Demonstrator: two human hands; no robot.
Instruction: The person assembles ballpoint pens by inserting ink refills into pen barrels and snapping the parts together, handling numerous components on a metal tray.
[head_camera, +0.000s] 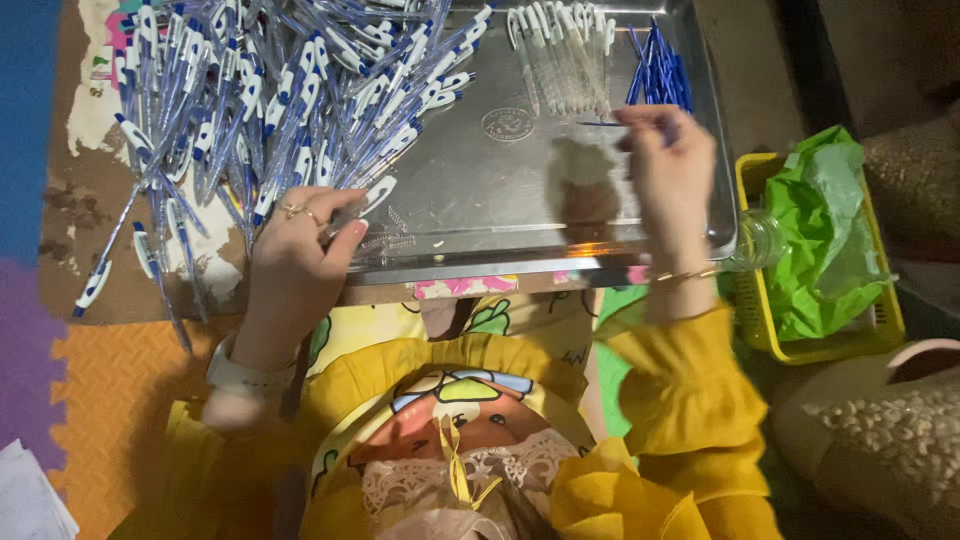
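A steel tray (500, 190) lies in front of me. A big heap of blue-and-white pens (270, 90) covers its left part and spills onto the floor. My left hand (300, 250), with a ring on it, rests at the heap's near edge and grips a white pen barrel (375, 195). My right hand (670, 175) is over the tray's right side, pinching a thin blue refill (600, 124). A bundle of blue refills (660, 70) lies at the far right corner, with a row of white barrels (560, 50) beside it. Small springs (390, 240) lie near the tray's front edge.
A yellow basket (750, 300) lined with a green plastic bag (825, 230) stands right of the tray, a clear bottle (755, 240) against it. Coloured foam mats (90, 390) cover the floor at left. Speckled cushions (880, 430) sit at lower right.
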